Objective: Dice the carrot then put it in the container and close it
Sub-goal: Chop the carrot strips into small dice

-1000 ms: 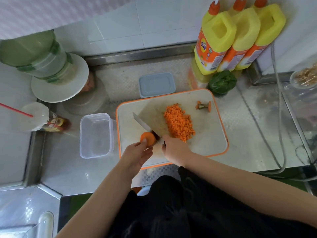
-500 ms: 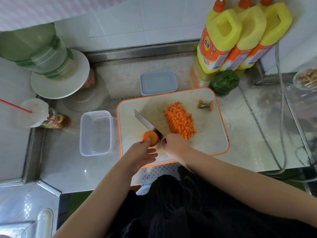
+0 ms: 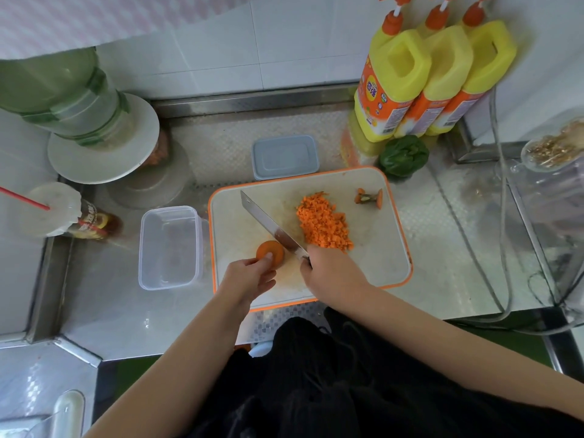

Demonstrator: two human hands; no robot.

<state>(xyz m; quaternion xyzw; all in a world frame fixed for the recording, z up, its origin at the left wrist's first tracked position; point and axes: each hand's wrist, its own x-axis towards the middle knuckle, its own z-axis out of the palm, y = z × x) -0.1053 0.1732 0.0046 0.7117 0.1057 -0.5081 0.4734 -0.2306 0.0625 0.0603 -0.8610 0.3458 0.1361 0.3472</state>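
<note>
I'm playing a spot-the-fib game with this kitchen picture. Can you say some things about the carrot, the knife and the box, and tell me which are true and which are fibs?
1. The right hand holds the knife. True.
2. The clear container is full of carrot bits. False: it looks empty; the diced carrot lies in a pile on the cutting board.
3. The left hand holds a carrot piece that is still uncut. True.
4. The blue lid is snapped onto the container. False: it lies apart, behind the board.
5. The container sits left of the board. True.
</note>
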